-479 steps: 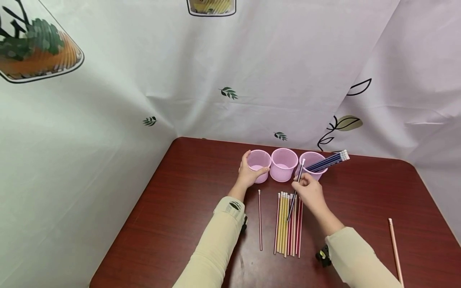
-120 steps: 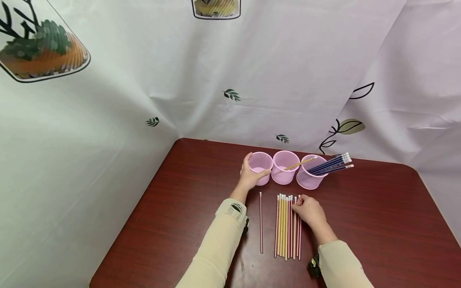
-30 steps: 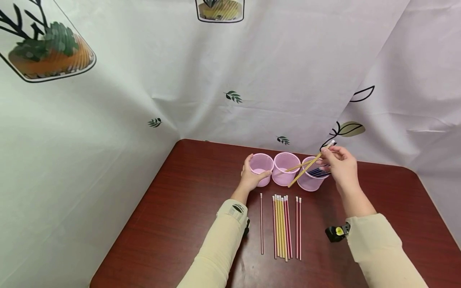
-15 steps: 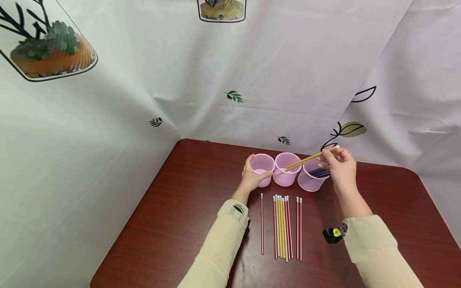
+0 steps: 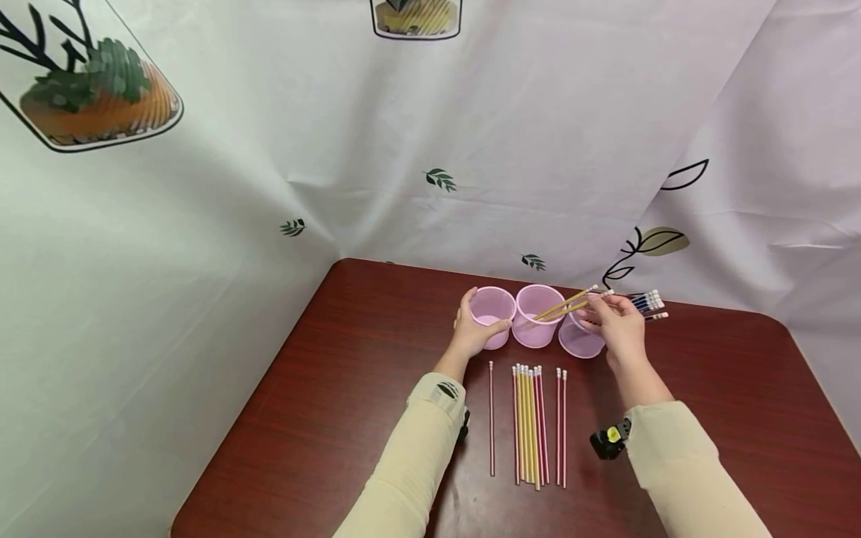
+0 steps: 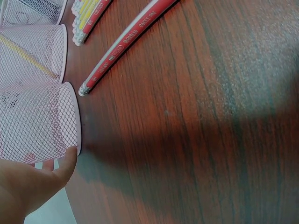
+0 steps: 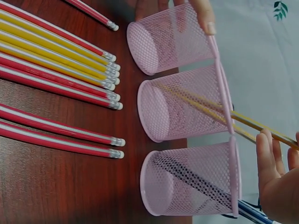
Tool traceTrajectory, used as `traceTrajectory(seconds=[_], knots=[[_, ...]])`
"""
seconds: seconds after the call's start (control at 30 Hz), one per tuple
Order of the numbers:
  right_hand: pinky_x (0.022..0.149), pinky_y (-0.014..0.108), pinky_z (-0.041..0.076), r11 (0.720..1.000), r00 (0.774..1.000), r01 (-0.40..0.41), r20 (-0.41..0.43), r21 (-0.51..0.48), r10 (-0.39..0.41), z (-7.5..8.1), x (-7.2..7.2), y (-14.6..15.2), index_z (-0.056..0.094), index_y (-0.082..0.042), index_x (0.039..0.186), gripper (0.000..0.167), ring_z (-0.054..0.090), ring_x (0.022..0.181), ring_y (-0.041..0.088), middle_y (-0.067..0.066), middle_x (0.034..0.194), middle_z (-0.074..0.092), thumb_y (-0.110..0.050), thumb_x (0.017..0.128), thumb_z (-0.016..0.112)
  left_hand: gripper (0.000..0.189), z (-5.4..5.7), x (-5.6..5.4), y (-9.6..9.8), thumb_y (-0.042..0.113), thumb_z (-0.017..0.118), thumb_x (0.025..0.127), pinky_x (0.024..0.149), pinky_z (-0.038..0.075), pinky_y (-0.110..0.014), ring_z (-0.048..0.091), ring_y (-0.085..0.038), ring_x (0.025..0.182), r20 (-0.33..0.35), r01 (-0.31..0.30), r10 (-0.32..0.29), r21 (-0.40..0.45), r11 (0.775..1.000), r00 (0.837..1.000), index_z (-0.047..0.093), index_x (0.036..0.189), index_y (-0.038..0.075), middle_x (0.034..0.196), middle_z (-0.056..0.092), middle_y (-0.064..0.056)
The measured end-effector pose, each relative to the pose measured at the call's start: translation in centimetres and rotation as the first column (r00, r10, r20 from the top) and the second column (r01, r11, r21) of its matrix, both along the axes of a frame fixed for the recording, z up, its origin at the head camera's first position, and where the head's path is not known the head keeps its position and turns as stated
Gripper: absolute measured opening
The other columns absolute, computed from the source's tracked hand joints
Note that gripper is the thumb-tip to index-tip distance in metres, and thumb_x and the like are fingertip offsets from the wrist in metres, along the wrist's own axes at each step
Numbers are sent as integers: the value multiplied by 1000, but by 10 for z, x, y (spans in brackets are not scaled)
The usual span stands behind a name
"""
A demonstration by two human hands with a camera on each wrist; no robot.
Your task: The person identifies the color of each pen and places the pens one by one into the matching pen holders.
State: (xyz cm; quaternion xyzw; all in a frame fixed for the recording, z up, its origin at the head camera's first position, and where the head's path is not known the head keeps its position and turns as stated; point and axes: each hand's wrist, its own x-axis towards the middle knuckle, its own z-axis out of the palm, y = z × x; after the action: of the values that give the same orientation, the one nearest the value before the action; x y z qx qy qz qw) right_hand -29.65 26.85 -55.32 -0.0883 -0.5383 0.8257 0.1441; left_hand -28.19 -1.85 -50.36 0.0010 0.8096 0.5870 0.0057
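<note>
My left hand [image 5: 468,329] holds the left pink mesh cup [image 5: 496,342], thumb at its rim and fingers around the far side. That cup has no pencils in it. The middle cup [image 5: 534,338] holds two slanting yellow pencils. My right hand [image 5: 622,329] is over the right cup [image 5: 580,346], its fingertips pinching one yellow pencil [image 7: 254,124] near the eraser end; the other end is inside the middle cup. Dark blue pencils [image 5: 649,300] lean out of the right cup, partly hidden behind my right hand.
In front of the cups lies a row of yellow and red pencils [image 5: 528,426]. A red pair [image 5: 561,426] lies to its right, a single red pencil [image 5: 492,418] to its left. The brown table [image 5: 323,388] meets a patterned cloth [image 5: 377,187] at the back.
My right hand has moved left and lowered the second yellow pencil into the middle cup. Earlier it put a blue pencil in the right cup. My left hand has stayed on the left cup.
</note>
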Motion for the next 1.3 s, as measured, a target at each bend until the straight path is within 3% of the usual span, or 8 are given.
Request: traceTrajectory(seconds=[0.2,0.23,0.43,0.53,0.63,0.87,1.1,1.3], knots=[[62,36,53,1000,999,-14,39,7,14,2,4,-10,51,-7,99,29,68,71,24,11,86,70,-18,82,71,94,1,1,0,29,85,66,97,33,-49,31,-35,124,3,3,-3,4,1000,1000,29,141,31,140,35,-12],[61,36,53,999,999,13,51,50,-16,-8,-3,-7,51,-9,99,33,68,71,24,9,86,70,-20,79,74,94,1,1,0,29,84,66,97,33,-49,31,-35,124,3,3,-3,3,1000,1000,29,141,31,140,35,-12],[56,36,53,996,996,6,92,88,-14,-10,0,-14,51,-8,94,30,68,68,24,9,81,70,-17,79,75,94,0,1,0,30,84,66,97,32,-48,31,-34,124,4,3,-3,-3,1000,1000,28,141,30,139,35,-12],[52,35,53,996,994,-34,110,80,25,8,12,-22,51,-9,92,22,68,63,23,9,78,69,-11,82,71,94,0,0,0,29,84,66,97,32,-48,31,-34,124,4,1,-1,-2,1000,1000,28,141,30,140,36,-12],[48,33,52,997,992,-65,112,50,59,39,31,-36,51,-8,87,17,67,58,23,8,74,68,-6,83,68,94,0,0,1,30,84,66,97,33,-48,32,-33,124,4,0,0,-3,1000,1000,28,141,31,139,36,-11],[49,25,52,990,976,-17,215,138,-13,110,68,-75,45,-4,88,15,64,53,10,-3,65,66,-5,88,60,95,1,0,1,30,85,65,97,33,-48,32,-34,123,-3,3,-3,-4,1000,1000,28,142,26,139,36,-12],[50,22,51,984,948,-5,315,180,-53,117,70,-75,50,-2,98,11,64,56,7,-7,64,65,-7,91,56,94,0,0,0,29,84,65,97,32,-47,31,-32,124,9,8,-8,-2,1000,1000,28,141,31,139,36,-11],[49,23,51,989,952,14,302,146,-59,121,74,-76,47,-5,96,13,65,56,9,-6,65,66,-8,90,59,94,0,0,0,29,84,66,97,32,-48,31,-33,124,9,13,-13,2,1000,1000,28,141,30,140,35,-12]])
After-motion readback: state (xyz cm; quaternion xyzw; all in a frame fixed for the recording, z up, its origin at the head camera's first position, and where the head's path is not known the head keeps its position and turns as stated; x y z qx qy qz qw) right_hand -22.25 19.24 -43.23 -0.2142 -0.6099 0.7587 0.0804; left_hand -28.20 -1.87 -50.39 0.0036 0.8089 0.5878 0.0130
